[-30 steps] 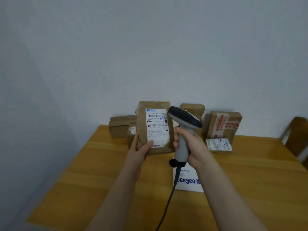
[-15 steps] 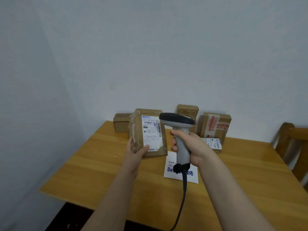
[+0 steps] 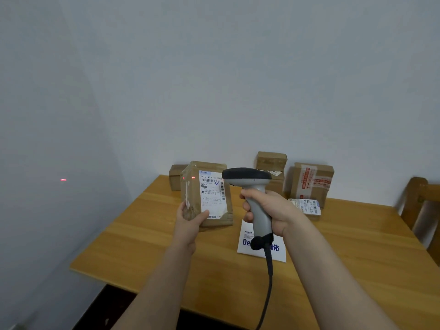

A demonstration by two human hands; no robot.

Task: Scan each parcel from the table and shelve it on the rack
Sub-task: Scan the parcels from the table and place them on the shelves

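The person's left hand [image 3: 190, 220] holds a brown parcel [image 3: 190, 210] upright, above the far left part of the wooden worktop [image 3: 142, 234]. Its grip is around the bottom end, with the thumb on the front. The white label [image 3: 212, 194] faces the person.

The right hand [image 3: 269, 210] has its grip tight around the handle of a barcode scanner [image 3: 247, 177]. The scanner's dark head points left, just beside the top of the label. Its cable [image 3: 269, 282] hangs down toward the near edge.

A red light has just come on. A moment ago there was none. Now it glows on the top left of the parcel, and a red spot [image 3: 63, 179] shows on the wall [image 3: 47, 115] far to the left. So the scan looks to be happening right now. Some light misses the box, so the aim may need to move a little to the right.

Four other brown parcels [image 3: 312, 182] wait along the far edge, so I think a lot of the job is left. A white paper [image 3: 273, 256] lies under the scanner. I cannot see the rack.
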